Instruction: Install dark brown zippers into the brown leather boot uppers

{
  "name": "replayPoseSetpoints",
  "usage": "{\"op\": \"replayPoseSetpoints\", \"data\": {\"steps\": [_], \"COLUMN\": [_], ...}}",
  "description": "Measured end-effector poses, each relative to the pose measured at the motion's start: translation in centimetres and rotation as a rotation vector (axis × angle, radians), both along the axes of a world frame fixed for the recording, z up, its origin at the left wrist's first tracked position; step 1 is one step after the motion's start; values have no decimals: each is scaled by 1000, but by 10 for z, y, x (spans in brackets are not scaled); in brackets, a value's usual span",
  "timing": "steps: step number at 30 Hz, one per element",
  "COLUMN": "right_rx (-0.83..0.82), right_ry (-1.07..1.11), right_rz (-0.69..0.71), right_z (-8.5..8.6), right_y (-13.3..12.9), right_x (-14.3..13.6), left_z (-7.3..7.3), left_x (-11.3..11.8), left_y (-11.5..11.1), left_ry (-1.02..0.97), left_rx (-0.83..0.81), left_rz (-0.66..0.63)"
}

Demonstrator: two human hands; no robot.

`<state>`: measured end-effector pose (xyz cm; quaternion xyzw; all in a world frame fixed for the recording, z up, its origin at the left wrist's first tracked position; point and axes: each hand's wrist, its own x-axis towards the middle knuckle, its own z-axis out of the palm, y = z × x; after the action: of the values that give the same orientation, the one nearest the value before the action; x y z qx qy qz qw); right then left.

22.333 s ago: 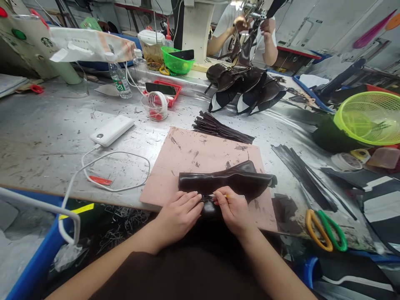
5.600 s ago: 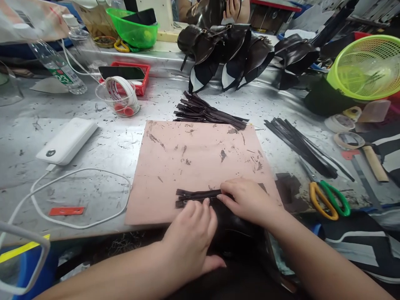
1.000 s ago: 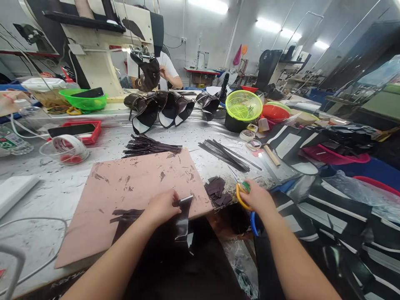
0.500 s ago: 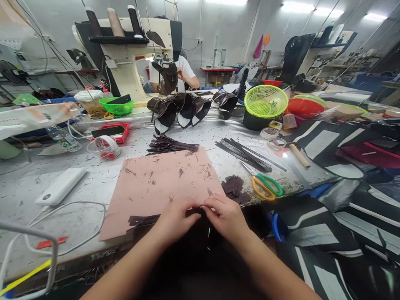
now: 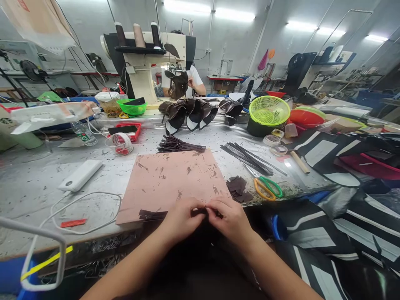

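My left hand (image 5: pixel 184 216) and my right hand (image 5: pixel 228 214) meet at the near edge of a pink board (image 5: pixel 175 175), thumbs and forefingers pinched together. What they pinch is dark and too small to make out against the dark clothing below. Dark zipper strips (image 5: pixel 151 215) lie at the board's near edge, beside my left hand. Beyond the board is a bundle of dark zippers (image 5: pixel 178 144). Small dark brown pieces (image 5: pixel 239 188) are piled at the board's right edge, near scissors (image 5: pixel 268 187) with green and orange handles.
Long dark strips (image 5: pixel 246 158) lie right of the board. Brown boot uppers (image 5: pixel 192 114) stand farther back, before a sewing machine (image 5: pixel 140 71) where a person in white works. A white power bank (image 5: pixel 80 176) with its cable is at left; a yellow-green basket (image 5: pixel 269 110) is at right.
The view has turned slightly left and up, so the table things sit farther right. My hands remain pinched together and have come slightly closer. The boot at the machine has tilted.
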<state>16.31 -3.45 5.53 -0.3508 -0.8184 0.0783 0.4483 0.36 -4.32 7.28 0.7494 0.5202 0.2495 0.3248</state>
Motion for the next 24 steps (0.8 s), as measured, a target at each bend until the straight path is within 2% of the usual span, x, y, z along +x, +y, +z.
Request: {"op": "replayPoseSetpoints", "data": {"steps": [5, 7, 12, 15, 20, 22, 24], "right_rx": [-234, -238, -127, -241, -518, -639, -756], "right_ry": [86, 49, -25, 35, 200, 368, 630], "right_rz": [139, 137, 102, 123, 123, 87, 47], "right_z": [6, 8, 9, 8, 1, -3, -6], "right_y": [0, -2, -5, -4, -1, 0, 2], "right_x": [5, 5, 0, -2, -7, -6, 1], "left_z": [5, 7, 8, 7, 6, 6, 7], "left_x": [-5, -6, -7, -9, -13, -15, -18], "left_y": [-7, -10, -12, -13, -13, -12, -11], "left_ry": [-21, -6, 18, -14, -45, -38, -5], "left_rx": [-4, -8, -8, -14, -38, -51, -78], "left_rz": [-22, -21, -16, -13, -34, -33, -22]}}
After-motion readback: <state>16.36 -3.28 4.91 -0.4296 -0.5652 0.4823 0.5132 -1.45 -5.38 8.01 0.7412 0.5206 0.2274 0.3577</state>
